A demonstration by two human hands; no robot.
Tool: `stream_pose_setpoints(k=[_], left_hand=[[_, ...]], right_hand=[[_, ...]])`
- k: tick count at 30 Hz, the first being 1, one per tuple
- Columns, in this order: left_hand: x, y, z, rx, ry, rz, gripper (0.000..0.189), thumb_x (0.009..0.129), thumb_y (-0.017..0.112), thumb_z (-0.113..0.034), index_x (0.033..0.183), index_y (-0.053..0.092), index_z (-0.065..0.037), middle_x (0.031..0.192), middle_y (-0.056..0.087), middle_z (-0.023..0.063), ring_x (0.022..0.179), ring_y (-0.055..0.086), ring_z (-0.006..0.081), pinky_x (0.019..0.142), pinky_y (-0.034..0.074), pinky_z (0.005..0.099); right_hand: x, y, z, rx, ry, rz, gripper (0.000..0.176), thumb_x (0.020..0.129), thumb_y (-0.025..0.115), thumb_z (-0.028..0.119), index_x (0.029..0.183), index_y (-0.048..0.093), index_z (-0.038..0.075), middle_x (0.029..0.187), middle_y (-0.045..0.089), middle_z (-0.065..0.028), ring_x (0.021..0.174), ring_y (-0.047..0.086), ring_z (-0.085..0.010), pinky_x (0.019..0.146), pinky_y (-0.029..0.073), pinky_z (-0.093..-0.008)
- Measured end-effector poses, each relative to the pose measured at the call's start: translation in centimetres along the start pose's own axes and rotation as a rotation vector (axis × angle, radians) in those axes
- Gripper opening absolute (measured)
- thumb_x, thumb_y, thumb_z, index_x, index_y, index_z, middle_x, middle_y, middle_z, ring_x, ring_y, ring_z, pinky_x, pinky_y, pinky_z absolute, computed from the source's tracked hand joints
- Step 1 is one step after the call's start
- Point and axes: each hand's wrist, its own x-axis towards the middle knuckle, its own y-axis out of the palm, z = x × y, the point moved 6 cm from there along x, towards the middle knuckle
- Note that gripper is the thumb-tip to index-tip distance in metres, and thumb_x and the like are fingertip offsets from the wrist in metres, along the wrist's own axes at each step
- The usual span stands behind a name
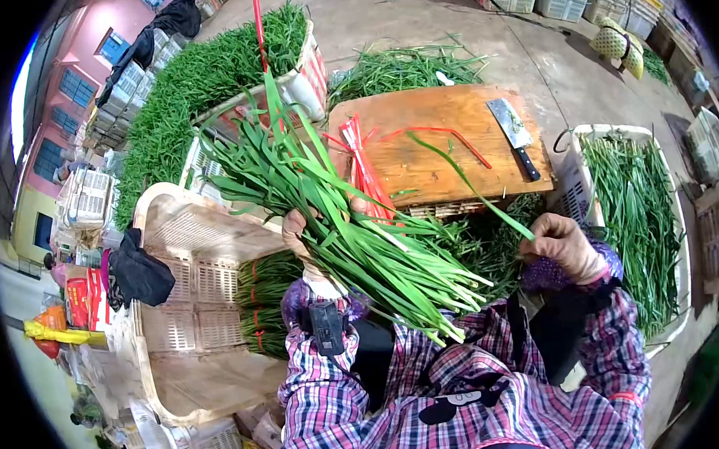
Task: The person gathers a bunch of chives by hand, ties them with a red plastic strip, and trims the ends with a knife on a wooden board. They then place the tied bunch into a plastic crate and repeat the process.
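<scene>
My left hand (298, 237) is closed around a loose bunch of garlic chives (351, 225), the leafy ends up and left and the pale stem ends toward my lap. Off to the right, my right hand (562, 246) pinches a single chive leaf (475, 187) by one end, apart from the bunch. Behind the bunch, red plastic ties (361, 163) lie on a wooden board (443, 110). A knife (511, 131) with a broad blade and black handle rests at the board's right side.
At left stands a plastic crate (189, 225) with tied green bundles (262, 303) inside. Another crate (679, 248) full of chives is at right. A heap of greens (214, 86) fills containers at the back left. Loose greens (408, 69) lie beyond the board.
</scene>
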Motion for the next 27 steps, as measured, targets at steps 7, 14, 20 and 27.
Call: stream_pose_setpoints(k=[7,14,20,27], left_hand=[[0.7,-0.4,0.0,-0.024,-0.044,0.013,0.051,0.081,0.060,-0.027,0.114,0.053,0.010,0.116,0.050,0.0361,0.100,0.058,0.0455,0.081,0.049,0.0611],[1.7,0.9,2.8,-0.181,-0.141,0.137,0.051,0.082,0.056,-0.025,0.115,0.050,0.012,0.117,0.048,0.0378,0.100,0.057,0.0472,0.085,0.048,0.0610],[-4.9,-11.1,3.0,-0.115,-0.063,-0.570,0.055,0.086,0.057,-0.027,0.129,0.039,0.002,0.126,0.046,0.0231,0.111,0.051,0.0397,0.090,0.044,0.0549],[-2.7,-10.5,-3.4,0.059,0.062,-0.263,0.030,0.086,0.058,-0.028,0.106,0.049,-0.007,0.108,0.054,0.0106,0.095,0.057,0.0255,0.076,0.045,0.0417]], right_hand=[[0.3,5.1,4.3,-1.007,-0.143,0.046,0.021,0.079,0.068,0.015,0.099,0.066,0.007,0.088,0.065,-0.0113,0.078,0.064,-0.0254,0.069,0.051,-0.0318],[7.6,14.1,1.6,-0.642,-0.166,0.052,0.023,0.079,0.071,0.031,0.083,0.066,0.009,0.069,0.063,-0.0105,0.063,0.062,-0.0220,0.060,0.048,-0.0329],[9.9,15.4,0.6,-0.961,-0.165,0.099,0.023,0.080,0.065,0.032,0.090,0.065,0.011,0.076,0.065,-0.0117,0.073,0.063,-0.0303,0.065,0.049,-0.0400],[9.1,12.2,-0.2,-1.330,-0.296,0.185,0.018,0.077,0.061,0.027,0.079,0.062,0.009,0.075,0.061,-0.0116,0.071,0.061,-0.0323,0.061,0.048,-0.0432]])
